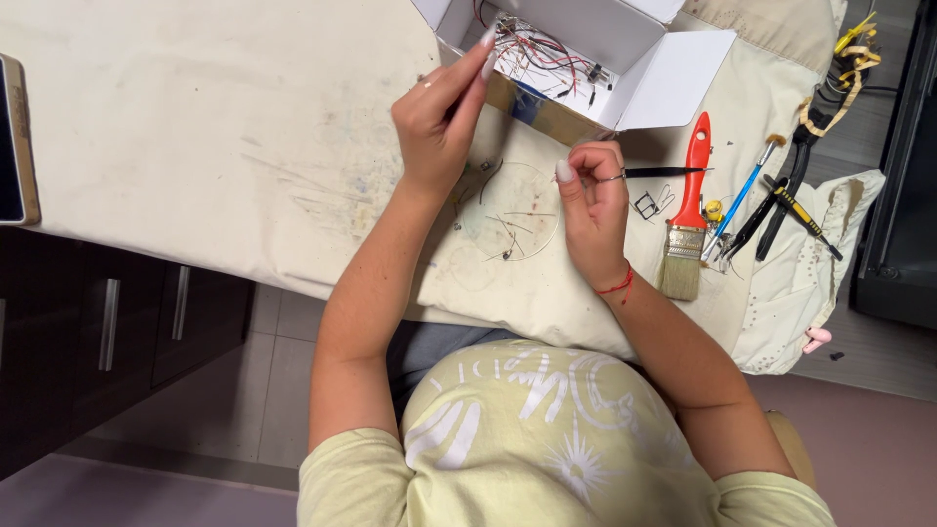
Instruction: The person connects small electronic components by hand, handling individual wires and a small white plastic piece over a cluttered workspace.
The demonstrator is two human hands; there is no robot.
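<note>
left hand (436,122): raised over the cloth, fingers pinched together and pointing up toward the white box; seems to pinch something thin, too small to tell what.
right hand (592,200): curled into a loose fist, grasping black tweezers (662,172) that stick out to the right, tip near the red brush handle.
clear dish (509,224): round, transparent, lies flat on the cloth between the 2 hands, just below both; a few thin wire bits (508,234) inside it.
white box (586,54): open cardboard box at the far edge, flaps out; holds a tangle of red, black and white wires (537,49). left fingertips are just beside its near-left corner.
paintbrush (688,210): red handle, pale bristles pointing near, right of the right hand, close to the tweezers tip.
small frame (646,205): black square part on the cloth between right hand and paintbrush.
tools right (781,200): blue thin brush, black-handled pliers or cutters, yellow-marked tool, lying together right of the paintbrush.
cloth (195,117): stained cream canvas covering the table.
wristband (619,286): red thread on the right wrist.
drawers (107,322): dark cabinet fronts, near left, under the table.
</note>
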